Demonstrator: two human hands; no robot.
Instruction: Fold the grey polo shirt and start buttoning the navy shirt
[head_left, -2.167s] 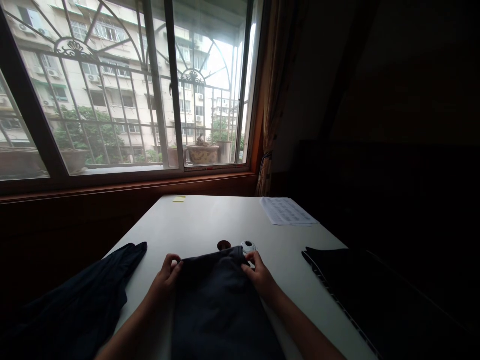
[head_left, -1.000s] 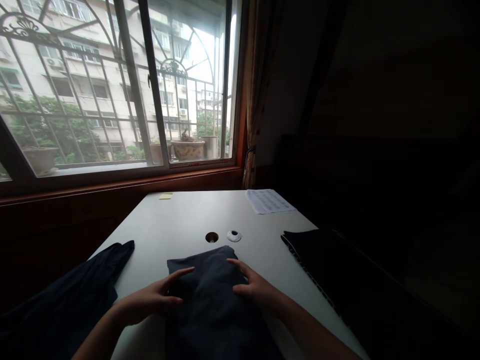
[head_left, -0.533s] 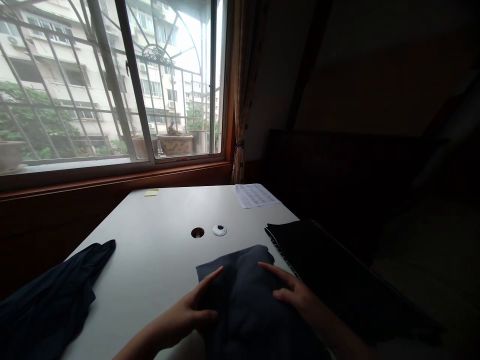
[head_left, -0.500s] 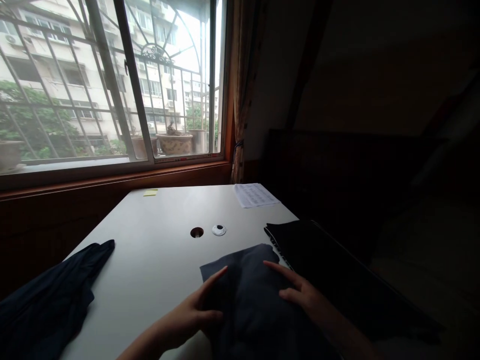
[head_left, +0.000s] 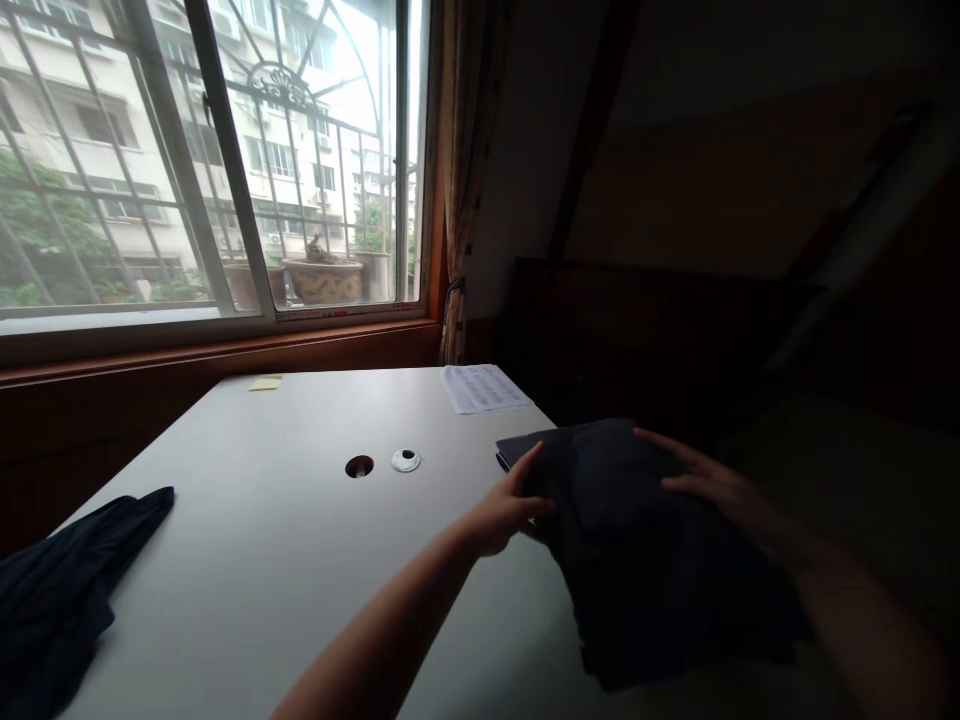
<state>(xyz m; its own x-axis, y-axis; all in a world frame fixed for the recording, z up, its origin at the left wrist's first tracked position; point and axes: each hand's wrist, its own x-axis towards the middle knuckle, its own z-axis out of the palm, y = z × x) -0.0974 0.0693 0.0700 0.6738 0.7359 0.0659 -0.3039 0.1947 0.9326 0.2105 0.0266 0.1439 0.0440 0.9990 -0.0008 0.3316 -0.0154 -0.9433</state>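
A folded dark blue garment [head_left: 611, 490] is at the right side of the table, between my two hands. My left hand [head_left: 510, 510] grips its left edge, with the index finger along the top and the thumb lower down. On its right edge lies my right hand [head_left: 709, 485], fingers stretched along the cloth and partly in shadow. The garment covers most of the spot where a black cloth lies. Where one ends and the other begins is too dark to tell.
Another dark blue garment [head_left: 67, 590] lies crumpled at the table's left edge. On the white table [head_left: 300, 560] are a cable hole [head_left: 359, 466], its round cover [head_left: 406, 460], printed sheets [head_left: 486, 388] and a yellow sticky note [head_left: 265, 382]. Behind stands a barred window [head_left: 300, 180] with a curtain [head_left: 459, 200].
Both hands have carried the folded garment to the right and away from me, over the black cloth. The view has turned slightly to the right.
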